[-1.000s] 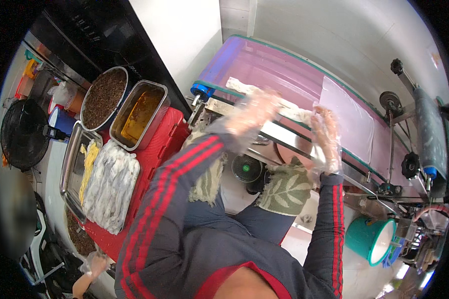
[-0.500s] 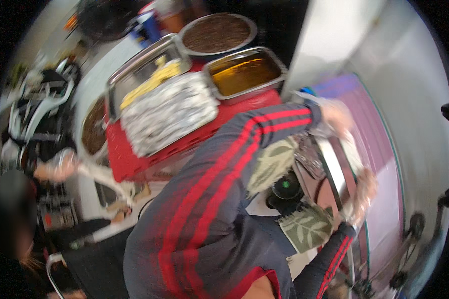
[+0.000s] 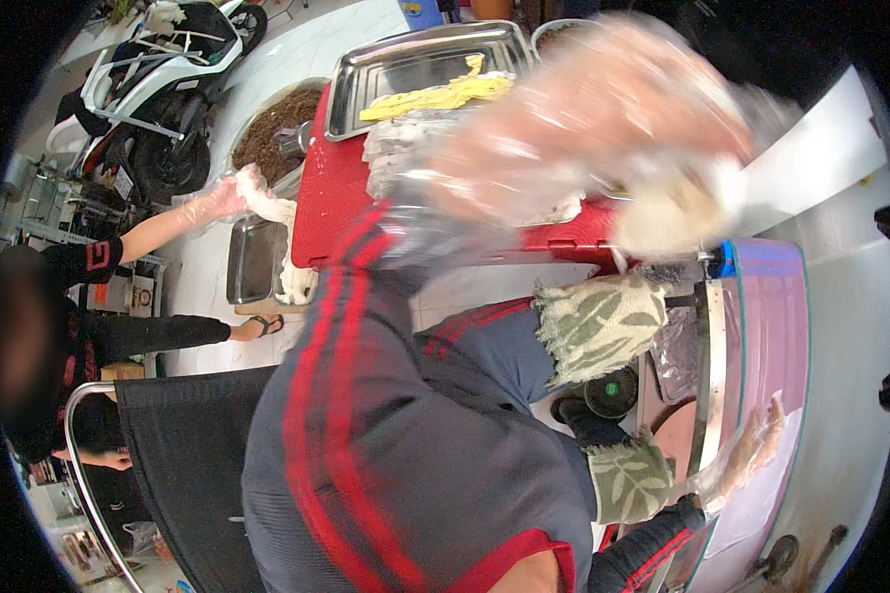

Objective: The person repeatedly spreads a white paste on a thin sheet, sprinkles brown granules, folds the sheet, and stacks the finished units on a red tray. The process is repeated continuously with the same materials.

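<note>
My left hand [image 3: 593, 124], in a clear plastic glove, is raised over the red table and smeared by motion. Below its fingers hangs a pale, soft off-white piece [image 3: 677, 212], which it appears to hold; its kind is unclear. Behind the hand, a stack of whitish folded strips [image 3: 396, 148] is partly hidden. My right hand [image 3: 752, 450], also gloved, has its fingers stretched out and holds nothing. It lies by the purple sheet [image 3: 771, 356], beside a long metal bar [image 3: 710, 381].
The red table [image 3: 331, 198] carries a steel tray [image 3: 430, 49] with yellow strips [image 3: 435, 97]. At left, a person's gloved hand [image 3: 237, 193] holds a whitish strip above another steel tray [image 3: 255, 259]. A black chair [image 3: 193, 445] and a motorbike [image 3: 163, 109] stand on that side.
My left hand has left the far end of the metal bar and swung up and left over the table. My right hand has come off the white strip and opened. The view has turned.
</note>
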Available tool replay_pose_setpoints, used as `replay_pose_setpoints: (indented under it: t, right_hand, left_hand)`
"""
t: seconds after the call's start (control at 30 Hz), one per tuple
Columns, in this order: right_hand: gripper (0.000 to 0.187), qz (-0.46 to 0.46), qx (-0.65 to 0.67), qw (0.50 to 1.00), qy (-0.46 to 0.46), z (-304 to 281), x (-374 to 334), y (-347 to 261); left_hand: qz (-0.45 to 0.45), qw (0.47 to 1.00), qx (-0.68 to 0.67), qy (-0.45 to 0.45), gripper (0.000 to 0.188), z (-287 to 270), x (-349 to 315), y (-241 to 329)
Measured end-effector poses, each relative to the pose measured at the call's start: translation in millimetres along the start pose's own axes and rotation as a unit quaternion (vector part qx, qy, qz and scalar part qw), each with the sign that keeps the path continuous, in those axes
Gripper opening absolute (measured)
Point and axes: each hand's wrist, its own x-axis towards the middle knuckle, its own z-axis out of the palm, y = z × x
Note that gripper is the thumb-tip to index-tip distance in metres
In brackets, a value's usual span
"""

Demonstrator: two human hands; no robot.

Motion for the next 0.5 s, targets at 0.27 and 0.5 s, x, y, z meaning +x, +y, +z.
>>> replay_pose_setpoints:
  t: [0.27, 0.5]
  right_hand:
    - [0.038, -0.031, 0.041, 0.999, -0.010, 18, 9, -5]
    - [0.039, -0.083, 0.008, 0.996, -0.016, 22, 12, 20]
  left_hand:
    - [-0.137, 0.919, 0.223, 0.294, 0.052, -188, -88, 70]
    - [-0.426, 0.657, 0.620, 0.039, 0.043, -285, -269, 44]
